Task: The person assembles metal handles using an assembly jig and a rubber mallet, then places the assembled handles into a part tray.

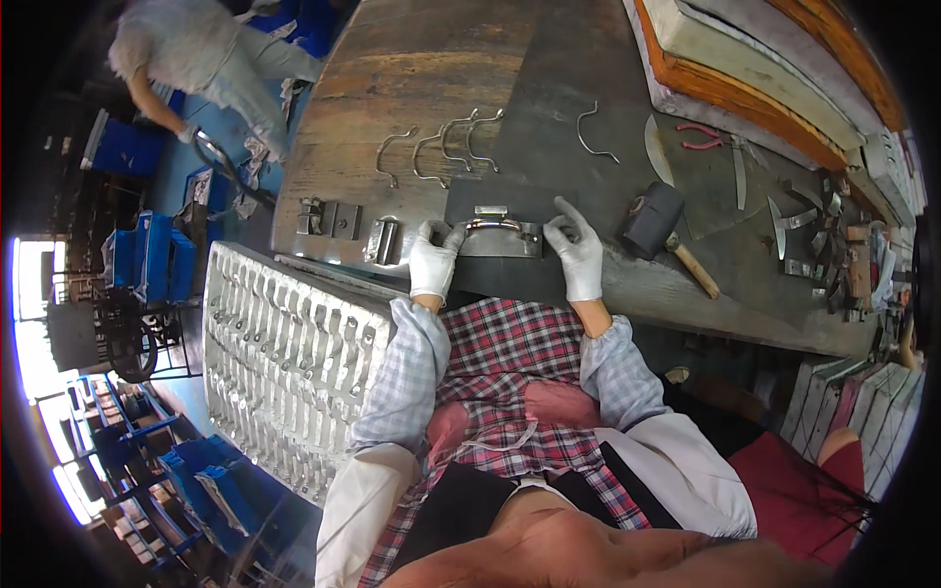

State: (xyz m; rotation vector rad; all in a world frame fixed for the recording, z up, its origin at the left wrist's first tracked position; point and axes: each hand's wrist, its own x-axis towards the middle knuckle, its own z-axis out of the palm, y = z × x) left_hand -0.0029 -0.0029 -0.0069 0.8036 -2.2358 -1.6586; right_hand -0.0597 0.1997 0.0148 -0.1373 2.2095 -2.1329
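A bent metal rod (495, 223) lies on a steel block fixture (500, 243) at the table's near edge, in front of me. My left hand (433, 263), in a white glove, is at the fixture's left end. Its thumb and forefinger come together at the rod's end there. At the fixture's right end is my right hand (578, 253), also gloved, with its forefinger stretched out and its thumb apart, holding nothing. Left of my left hand stand a small metal clamp block (382, 241) and another metal fixture (328, 219).
Several bent rods (431, 157) lie beyond the fixture, one more rod (592, 132) farther right. A black-headed mallet (655, 220), red-handled pliers (700, 136) and metal strips are at right. A white rack (294, 363) of metal parts stands left. A person (216, 69) works at far left.
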